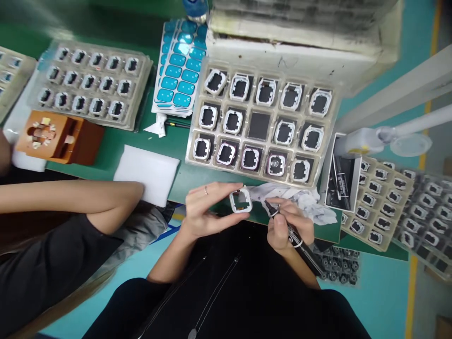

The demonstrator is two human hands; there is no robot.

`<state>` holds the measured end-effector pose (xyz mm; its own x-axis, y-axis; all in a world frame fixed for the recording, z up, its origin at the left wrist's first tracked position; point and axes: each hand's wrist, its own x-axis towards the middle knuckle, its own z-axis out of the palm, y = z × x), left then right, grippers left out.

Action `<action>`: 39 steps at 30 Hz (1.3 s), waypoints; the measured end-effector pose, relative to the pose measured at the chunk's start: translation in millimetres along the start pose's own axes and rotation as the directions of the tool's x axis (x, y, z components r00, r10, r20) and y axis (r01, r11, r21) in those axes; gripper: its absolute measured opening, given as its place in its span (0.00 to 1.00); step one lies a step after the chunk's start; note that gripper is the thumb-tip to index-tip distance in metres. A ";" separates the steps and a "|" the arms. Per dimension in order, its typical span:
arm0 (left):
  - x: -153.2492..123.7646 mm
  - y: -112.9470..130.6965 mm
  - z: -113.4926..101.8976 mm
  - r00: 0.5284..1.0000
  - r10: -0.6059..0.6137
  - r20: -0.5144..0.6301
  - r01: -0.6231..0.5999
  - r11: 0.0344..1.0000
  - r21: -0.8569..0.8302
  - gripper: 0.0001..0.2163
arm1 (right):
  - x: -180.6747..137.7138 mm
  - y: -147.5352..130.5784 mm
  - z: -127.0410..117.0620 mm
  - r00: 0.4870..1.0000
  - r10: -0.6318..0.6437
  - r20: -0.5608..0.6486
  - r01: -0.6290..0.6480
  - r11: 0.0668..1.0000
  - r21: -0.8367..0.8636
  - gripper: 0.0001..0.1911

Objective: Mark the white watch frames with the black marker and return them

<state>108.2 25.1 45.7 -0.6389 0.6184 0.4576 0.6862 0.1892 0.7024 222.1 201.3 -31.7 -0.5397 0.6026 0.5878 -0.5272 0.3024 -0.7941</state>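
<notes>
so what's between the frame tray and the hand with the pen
A crumpled white cloth lies between the tray and the right hand holding the pen, in the head view.

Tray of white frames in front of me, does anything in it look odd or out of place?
In the tray, the middle pocket is bare while every other holds a frame; the top-left frame sits tilted.

No legible text. White print on the barrel of the black marker (295,239), held in the right hand (286,225), is too blurred to read. White markings on the black insert (341,181) at the right edge of the surface (106,157) are likewise illegible.
</notes>
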 end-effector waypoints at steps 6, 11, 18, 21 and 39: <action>85.4 -28.1 -15.6 0.971 0.192 0.143 -0.239 0.812 0.533 0.27 | 5.4 -12.9 3.5 0.986 0.037 0.163 -0.043 0.999 0.031 0.20; 132.0 -61.8 2.5 0.941 0.094 0.324 -0.290 0.715 0.636 0.26 | -7.3 -9.2 3.3 0.991 0.086 0.105 -0.089 0.996 0.028 0.15; 138.7 -53.5 32.4 0.885 0.189 0.425 -0.390 0.800 0.456 0.19 | -14.3 -8.3 4.1 0.987 0.156 0.048 -0.155 0.988 -0.011 0.12; 139.7 -48.9 41.6 0.847 0.166 0.505 -0.406 0.814 0.415 0.15 | -4.5 -10.9 7.9 0.992 0.120 0.042 -0.119 0.993 -0.023 0.12; 4.0 15.6 12.1 0.740 -0.569 0.359 0.662 0.522 -0.537 0.19 | -4.6 -8.7 7.8 0.977 0.211 0.030 -0.211 0.977 -0.007 0.09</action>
<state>120.6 39.8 51.8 -0.7385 0.6233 -0.2570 -0.2515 0.0989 0.9628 224.1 190.1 -26.3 -0.6587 0.6301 0.4111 -0.3967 0.1734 -0.9014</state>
